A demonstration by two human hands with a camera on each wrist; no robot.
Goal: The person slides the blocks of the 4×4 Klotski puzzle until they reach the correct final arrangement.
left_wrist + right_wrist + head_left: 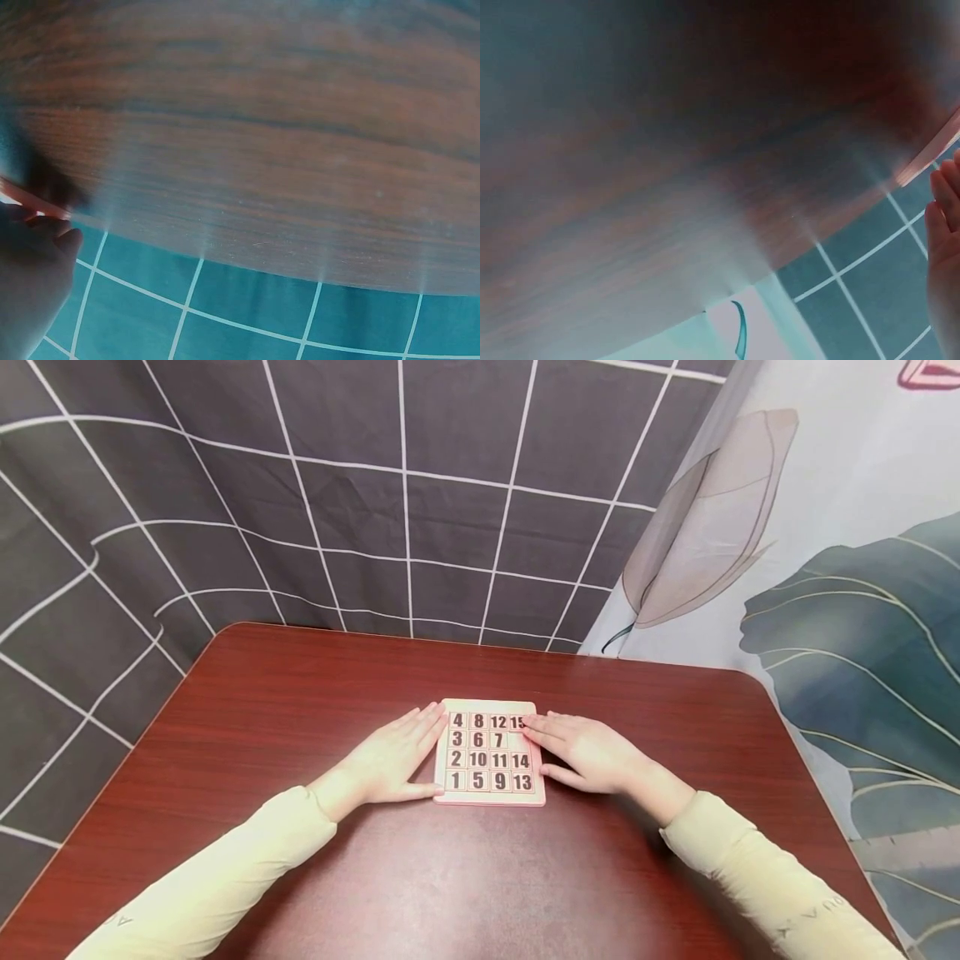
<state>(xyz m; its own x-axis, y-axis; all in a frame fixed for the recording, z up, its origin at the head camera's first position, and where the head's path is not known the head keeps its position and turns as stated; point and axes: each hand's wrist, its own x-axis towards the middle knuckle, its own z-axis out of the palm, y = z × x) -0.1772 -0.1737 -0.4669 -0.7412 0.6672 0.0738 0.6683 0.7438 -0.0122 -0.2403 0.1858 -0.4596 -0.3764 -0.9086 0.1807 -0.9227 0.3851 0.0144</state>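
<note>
A number sliding puzzle point(491, 798) with a pale frame lies flat on the table in the head view. Its top row reads 4, 8, 12, 15, and a gap shows at the right end of the second row, beside the 7. My left hand point(390, 756) rests along the puzzle's left side, fingers straight and the thumb at the lower left corner. From the right, my right hand point(596, 756) reaches with straight fingers over the edge, fingertips touching the 15 tile point(517, 722). Its thumb lies by the right edge. Only slivers of the hands appear in the wrist views.
The puzzle sits on a reddish-brown wooden table point(337, 677) with rounded far corners. A dark curtain with a white grid point(465, 518) hangs behind and to the left. On the right hangs a pale curtain point(825, 635) with large leaf prints.
</note>
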